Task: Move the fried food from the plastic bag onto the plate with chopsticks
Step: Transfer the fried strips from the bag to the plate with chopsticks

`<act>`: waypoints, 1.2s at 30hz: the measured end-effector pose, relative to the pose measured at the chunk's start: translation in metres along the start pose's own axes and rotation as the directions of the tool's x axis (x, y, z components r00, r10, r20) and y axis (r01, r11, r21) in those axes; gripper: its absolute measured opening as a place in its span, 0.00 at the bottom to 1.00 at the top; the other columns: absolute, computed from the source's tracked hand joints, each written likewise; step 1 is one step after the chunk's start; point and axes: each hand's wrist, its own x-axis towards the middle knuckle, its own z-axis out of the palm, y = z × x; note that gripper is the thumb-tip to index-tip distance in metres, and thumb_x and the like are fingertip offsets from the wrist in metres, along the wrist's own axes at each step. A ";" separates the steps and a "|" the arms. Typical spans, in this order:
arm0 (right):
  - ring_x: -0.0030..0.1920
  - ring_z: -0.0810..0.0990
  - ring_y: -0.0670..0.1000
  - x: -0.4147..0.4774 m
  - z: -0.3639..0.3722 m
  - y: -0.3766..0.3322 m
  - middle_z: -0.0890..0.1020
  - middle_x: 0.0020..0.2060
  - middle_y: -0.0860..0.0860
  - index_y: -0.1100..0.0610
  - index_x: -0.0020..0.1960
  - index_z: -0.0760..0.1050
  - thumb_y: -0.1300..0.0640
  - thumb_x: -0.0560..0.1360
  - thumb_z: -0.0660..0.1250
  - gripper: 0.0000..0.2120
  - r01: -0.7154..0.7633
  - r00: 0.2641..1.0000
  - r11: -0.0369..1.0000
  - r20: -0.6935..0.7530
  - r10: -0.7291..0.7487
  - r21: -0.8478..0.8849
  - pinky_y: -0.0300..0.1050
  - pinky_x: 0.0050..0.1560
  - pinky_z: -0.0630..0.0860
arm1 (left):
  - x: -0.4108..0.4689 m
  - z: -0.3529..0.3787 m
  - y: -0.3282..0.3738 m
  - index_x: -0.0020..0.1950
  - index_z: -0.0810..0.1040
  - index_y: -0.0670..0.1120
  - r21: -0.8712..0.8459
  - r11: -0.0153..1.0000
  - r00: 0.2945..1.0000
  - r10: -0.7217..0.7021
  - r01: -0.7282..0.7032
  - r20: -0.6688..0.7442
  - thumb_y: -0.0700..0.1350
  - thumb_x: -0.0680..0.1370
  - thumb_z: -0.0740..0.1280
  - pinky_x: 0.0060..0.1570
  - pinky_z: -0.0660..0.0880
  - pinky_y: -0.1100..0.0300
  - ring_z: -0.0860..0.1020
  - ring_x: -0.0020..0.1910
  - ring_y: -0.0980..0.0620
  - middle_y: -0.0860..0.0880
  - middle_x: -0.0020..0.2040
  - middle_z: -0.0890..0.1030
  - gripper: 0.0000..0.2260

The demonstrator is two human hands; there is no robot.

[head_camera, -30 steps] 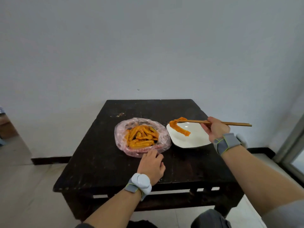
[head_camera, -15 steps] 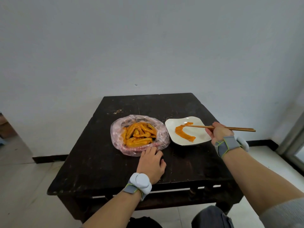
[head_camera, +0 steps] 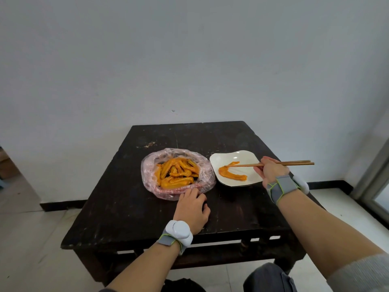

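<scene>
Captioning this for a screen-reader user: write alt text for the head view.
A right hand holds chopsticks with their tips at one curved piece of fried food lying on a white plate. The left hand touches the near rim of an open plastic bag holding more fried pieces, beside the plate on a dark wooden table.

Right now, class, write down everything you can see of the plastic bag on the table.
The plastic bag is thin, clear, pinkish film, heavily crinkled. It lies open on the dark table, its mouth rolled down into a round, nest-like rim. A heap of orange fried food sits inside it. The bag lies just left of the white plate; whether the two touch cannot be told. The left hand rests its fingertips on the bag's near edge.
</scene>
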 end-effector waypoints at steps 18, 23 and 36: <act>0.34 0.80 0.52 -0.018 -0.011 -0.038 0.79 0.35 0.56 0.63 0.39 0.76 0.54 0.80 0.62 0.15 -0.061 0.992 0.998 0.106 0.064 -0.030 0.45 0.30 0.81 | -0.017 -0.008 0.001 0.68 0.70 0.48 0.065 0.996 0.993 0.051 -0.058 0.107 0.51 0.80 0.55 0.65 0.62 0.54 0.66 0.66 0.47 0.49 0.67 0.70 0.18; 0.34 0.79 0.52 -0.035 0.008 -0.034 0.79 0.36 0.56 0.63 0.40 0.76 0.56 0.80 0.62 0.14 -0.113 0.975 0.994 0.193 0.111 -0.003 0.47 0.36 0.83 | -0.021 -0.021 -0.003 0.64 0.72 0.47 0.036 0.996 0.991 0.074 -0.078 0.110 0.50 0.79 0.57 0.62 0.66 0.55 0.68 0.62 0.47 0.48 0.62 0.71 0.16; 0.33 0.79 0.50 -0.070 0.054 0.013 0.80 0.34 0.57 0.63 0.42 0.76 0.62 0.77 0.69 0.06 0.031 0.966 0.998 0.259 -0.018 -0.046 0.37 0.26 0.79 | -0.043 -0.024 -0.032 0.62 0.72 0.48 0.095 0.995 0.998 -0.038 0.033 0.054 0.52 0.79 0.54 0.59 0.66 0.53 0.68 0.61 0.47 0.48 0.62 0.71 0.16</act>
